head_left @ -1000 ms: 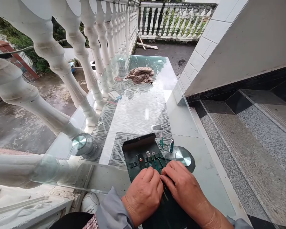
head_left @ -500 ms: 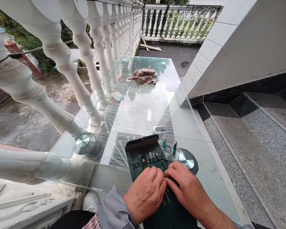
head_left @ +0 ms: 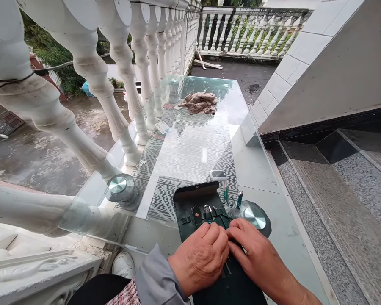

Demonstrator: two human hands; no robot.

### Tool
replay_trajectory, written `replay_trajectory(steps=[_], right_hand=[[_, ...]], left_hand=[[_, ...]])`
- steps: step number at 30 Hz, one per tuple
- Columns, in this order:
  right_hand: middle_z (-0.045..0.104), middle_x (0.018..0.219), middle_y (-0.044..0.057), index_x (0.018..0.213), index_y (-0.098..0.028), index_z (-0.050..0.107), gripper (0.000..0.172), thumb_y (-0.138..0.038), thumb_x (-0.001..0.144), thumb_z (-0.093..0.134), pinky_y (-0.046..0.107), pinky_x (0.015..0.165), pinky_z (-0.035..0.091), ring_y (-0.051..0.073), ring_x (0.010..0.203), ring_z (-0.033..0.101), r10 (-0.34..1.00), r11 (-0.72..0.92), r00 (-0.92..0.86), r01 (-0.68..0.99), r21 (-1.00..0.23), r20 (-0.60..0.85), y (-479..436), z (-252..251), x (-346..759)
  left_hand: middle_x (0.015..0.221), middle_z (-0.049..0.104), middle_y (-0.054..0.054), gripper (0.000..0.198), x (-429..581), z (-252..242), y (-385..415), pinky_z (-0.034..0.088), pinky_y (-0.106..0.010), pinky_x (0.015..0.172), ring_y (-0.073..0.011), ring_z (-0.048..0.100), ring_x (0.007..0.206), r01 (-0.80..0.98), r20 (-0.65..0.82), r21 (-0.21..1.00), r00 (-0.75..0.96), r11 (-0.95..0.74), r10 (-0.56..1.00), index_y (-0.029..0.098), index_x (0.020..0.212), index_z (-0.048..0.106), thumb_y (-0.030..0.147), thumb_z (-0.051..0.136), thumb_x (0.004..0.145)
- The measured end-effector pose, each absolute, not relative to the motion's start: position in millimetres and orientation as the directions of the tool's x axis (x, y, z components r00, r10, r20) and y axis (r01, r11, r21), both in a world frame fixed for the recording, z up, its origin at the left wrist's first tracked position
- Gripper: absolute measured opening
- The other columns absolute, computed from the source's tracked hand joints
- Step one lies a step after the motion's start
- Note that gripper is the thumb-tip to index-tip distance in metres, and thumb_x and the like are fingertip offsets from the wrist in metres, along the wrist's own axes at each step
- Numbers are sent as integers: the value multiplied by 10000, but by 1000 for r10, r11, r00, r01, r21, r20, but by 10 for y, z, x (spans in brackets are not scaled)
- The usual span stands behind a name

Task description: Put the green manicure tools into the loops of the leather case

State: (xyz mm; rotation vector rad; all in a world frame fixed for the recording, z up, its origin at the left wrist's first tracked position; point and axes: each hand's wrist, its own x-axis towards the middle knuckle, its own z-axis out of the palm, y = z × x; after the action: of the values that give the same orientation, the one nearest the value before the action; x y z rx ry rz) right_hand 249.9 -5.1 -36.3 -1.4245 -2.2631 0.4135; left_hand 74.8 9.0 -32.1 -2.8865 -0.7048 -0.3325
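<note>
A dark green manicure case [head_left: 190, 203] lies unfolded at the near end of the glass table, its top flap raised. Small tools sit in its loops, among them a nail clipper [head_left: 207, 209] and a dark piece with a round stud [head_left: 197, 215]. My left hand [head_left: 201, 258] is closed over the middle of the case, fingers curled and tips hidden. Touching it, my right hand [head_left: 257, 254] is closed in a pinch at the loops; what lies between its fingers is hidden. Just beyond are green-handled scissors [head_left: 227, 197] and another nail clipper [head_left: 239, 200].
The glass table [head_left: 190, 161] shows round metal-topped supports [head_left: 117, 184] beneath. A white-and-grey device [head_left: 218, 174], a small box [head_left: 162, 127] and a crumpled brown cloth [head_left: 199, 103] lie farther off. White balusters [head_left: 103, 80] line the left; stone steps [head_left: 330, 182] rise at right.
The view has shifted slightly, so everything appears a little farther right. Both hands stay closed together over the case, with hardly any movement relative to it.
</note>
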Motion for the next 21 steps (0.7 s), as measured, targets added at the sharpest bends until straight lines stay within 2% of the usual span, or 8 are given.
replay_trajectory(steps=[4, 8, 11, 14, 16, 17, 19, 21], right_hand=[[503, 785, 46, 783, -178, 533, 132, -129, 862, 440, 304, 657, 428, 156, 753, 484, 841, 540, -478, 695, -475, 256, -49, -278, 2510], [534, 797, 48, 779, -179, 540, 132, -98, 838, 454, 288, 645, 433, 147, 745, 496, 786, 609, -545, 605, -513, 291, -66, -175, 2530], [556, 805, 42, 779, -190, 535, 93, -122, 827, 492, 278, 666, 446, 148, 766, 524, 779, 614, -532, 541, -576, 331, -60, -135, 2573], [575, 819, 34, 816, -206, 542, 49, -187, 844, 506, 278, 697, 453, 150, 775, 548, 882, 466, -276, 629, -622, 382, 36, -191, 2643], [577, 810, 26, 870, -213, 559, 79, -263, 858, 500, 277, 656, 453, 142, 698, 541, 945, 224, -8, 745, -629, 327, 163, -277, 2692], [580, 821, 31, 942, -210, 568, 146, -305, 857, 496, 287, 645, 455, 145, 672, 539, 952, 113, 92, 781, -614, 292, 238, -326, 2713], [590, 887, 53, 1097, -198, 551, 294, -345, 851, 485, 325, 692, 461, 164, 692, 550, 952, -1, 167, 840, -542, 257, 387, -412, 2738], [592, 953, 78, 1166, -198, 534, 361, -363, 849, 477, 350, 737, 458, 197, 789, 567, 954, -18, 151, 891, -453, 260, 503, -466, 2739]], left_hand=[[1089, 544, -134, 231, 694, -290, 64, 395, -382, 897, -253, 514, 991, 480, 302, -77, 847, -874, 438, 86, 978, 559, 194, 372, 897], [1014, 579, -146, 247, 664, -260, 46, 448, -374, 831, -229, 558, 909, 450, 355, -46, 842, -892, 406, 86, 927, 560, 167, 329, 904], [987, 601, -160, 261, 647, -224, 39, 477, -362, 799, -206, 579, 863, 443, 464, -13, 797, -897, 387, 74, 928, 562, 130, 309, 896], [960, 625, -149, 243, 635, -174, 7, 501, -347, 793, -202, 595, 857, 420, 636, 41, 689, -907, 348, 71, 909, 573, 101, 334, 878], [975, 633, -143, 190, 628, -142, -31, 508, -339, 805, -210, 598, 881, 378, 723, 85, 614, -922, 318, 71, 897, 573, 98, 388, 863], [986, 635, -141, 158, 625, -128, -50, 508, -336, 818, -210, 598, 898, 364, 748, 124, 577, -923, 328, 75, 887, 568, 98, 414, 858], [999, 636, -141, 137, 616, -102, -79, 508, -316, 826, -197, 596, 919, 307, 773, 236, 515, -922, 369, 95, 861, 543, 108, 408, 877], [1005, 642, -131, 139, 607, -78, -86, 505, -284, 822, -167, 601, 927, 218, 723, 417, 509, -882, 468, 126, 857, 507, 126, 378, 909]])
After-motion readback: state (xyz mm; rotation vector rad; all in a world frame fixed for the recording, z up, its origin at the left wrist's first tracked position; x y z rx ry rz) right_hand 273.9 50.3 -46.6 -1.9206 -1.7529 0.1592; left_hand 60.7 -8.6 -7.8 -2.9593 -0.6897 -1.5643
